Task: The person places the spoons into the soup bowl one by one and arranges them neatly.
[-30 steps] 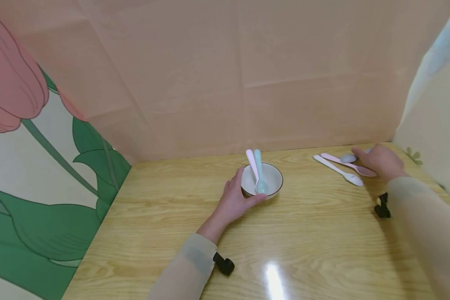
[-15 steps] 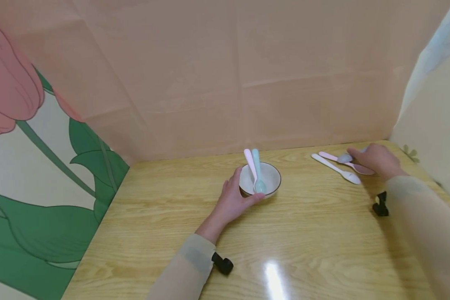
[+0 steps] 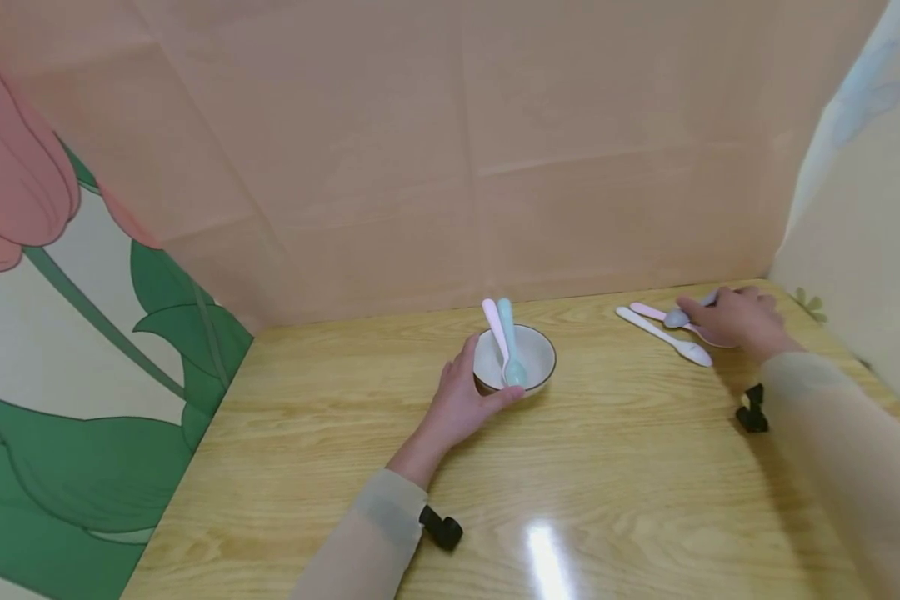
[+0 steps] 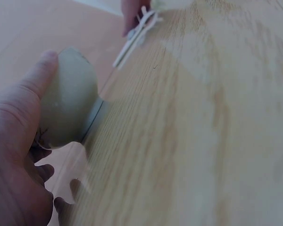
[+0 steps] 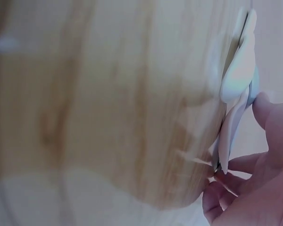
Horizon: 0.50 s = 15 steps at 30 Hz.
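Note:
My left hand [image 3: 461, 402] grips a small white bowl [image 3: 538, 358] with a dark rim, thumb at its near side and fingers along the left. A pink spoon [image 3: 494, 323] and a light blue spoon [image 3: 506, 321] lean inside it, handles sticking up at the back. Over a small pile of spoons at the back right, my right hand [image 3: 746, 321] pinches a blue-grey spoon [image 3: 677, 318], partly covered by the fingers. Beneath that lies another pink spoon [image 3: 647, 311], its bowl end partly hidden by the hand. Beside them rests a white spoon [image 3: 692, 352].
The wood-grain table [image 3: 307, 433] ends at a pinkish sheet [image 3: 360, 167] behind. A tulip-printed panel [image 3: 142, 350] borders the left, and a pale panel [image 3: 870, 233] borders the right. Each wrist carries a small black camera mount [image 3: 442, 529].
Beside the white spoon, my right hand and the blue-grey spoon have shifted slightly left. My left hand stays on the bowl. The whole head view has drifted a little.

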Available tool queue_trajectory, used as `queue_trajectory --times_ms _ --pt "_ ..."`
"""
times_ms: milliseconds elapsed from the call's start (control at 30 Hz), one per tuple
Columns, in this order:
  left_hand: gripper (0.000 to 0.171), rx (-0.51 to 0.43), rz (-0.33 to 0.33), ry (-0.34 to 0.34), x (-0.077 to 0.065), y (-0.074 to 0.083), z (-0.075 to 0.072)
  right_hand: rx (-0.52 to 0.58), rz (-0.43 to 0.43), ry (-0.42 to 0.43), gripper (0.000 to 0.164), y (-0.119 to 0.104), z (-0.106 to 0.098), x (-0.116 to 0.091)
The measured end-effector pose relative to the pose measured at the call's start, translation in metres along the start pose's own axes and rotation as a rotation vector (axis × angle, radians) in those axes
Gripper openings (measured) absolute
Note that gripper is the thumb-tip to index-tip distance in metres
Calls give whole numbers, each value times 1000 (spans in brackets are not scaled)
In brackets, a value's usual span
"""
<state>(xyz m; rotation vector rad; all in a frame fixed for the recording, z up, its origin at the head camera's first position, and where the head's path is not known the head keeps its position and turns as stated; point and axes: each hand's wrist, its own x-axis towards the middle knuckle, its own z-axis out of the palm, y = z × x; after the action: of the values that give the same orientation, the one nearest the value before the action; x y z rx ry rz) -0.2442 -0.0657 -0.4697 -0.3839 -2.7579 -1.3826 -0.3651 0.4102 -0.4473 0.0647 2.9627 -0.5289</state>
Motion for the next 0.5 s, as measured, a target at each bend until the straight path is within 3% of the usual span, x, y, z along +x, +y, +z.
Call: queue_trajectory --times_ms 133,267,500 --pt "111 0 -2 1 1 -1 1 -1 -15 -53 111 -2 -1 1" --pt "110 -4 -1 4 1 -1 2 -33 -96 -87 101 -3 -3 4" --pt "111 2 -4 10 1 -2 4 -104 -234 -45 80 -1 0 13"
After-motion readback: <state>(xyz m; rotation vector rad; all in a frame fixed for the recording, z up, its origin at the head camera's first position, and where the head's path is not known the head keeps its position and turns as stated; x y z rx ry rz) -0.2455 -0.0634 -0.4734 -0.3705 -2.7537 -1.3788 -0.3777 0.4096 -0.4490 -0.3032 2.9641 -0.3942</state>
